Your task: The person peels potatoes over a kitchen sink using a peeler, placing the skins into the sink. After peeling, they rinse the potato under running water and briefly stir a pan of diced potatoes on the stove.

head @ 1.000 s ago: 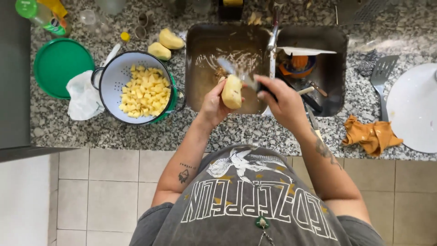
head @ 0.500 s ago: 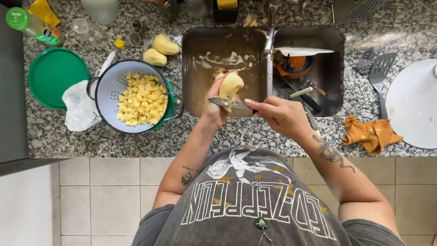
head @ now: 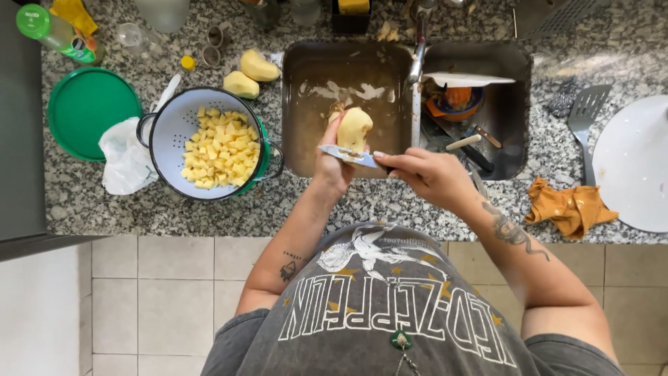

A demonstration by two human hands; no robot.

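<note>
My left hand holds a pale yellow, partly peeled potato over the near edge of the left sink basin. My right hand grips a knife whose blade lies across the base of the potato. Brown peelings lie in the wet basin behind it. To the left, a white colander holds several diced potato cubes. Two peeled potatoes rest on the speckled counter behind it.
A green lid and a crumpled white bag lie left of the colander. The right basin holds dirty dishes and utensils. A metal spatula, an orange cloth and a white round board are at right.
The knife has come down from beside the top of the potato to lie flat under its base. Both hands drew slightly nearer to the counter's front edge.
</note>
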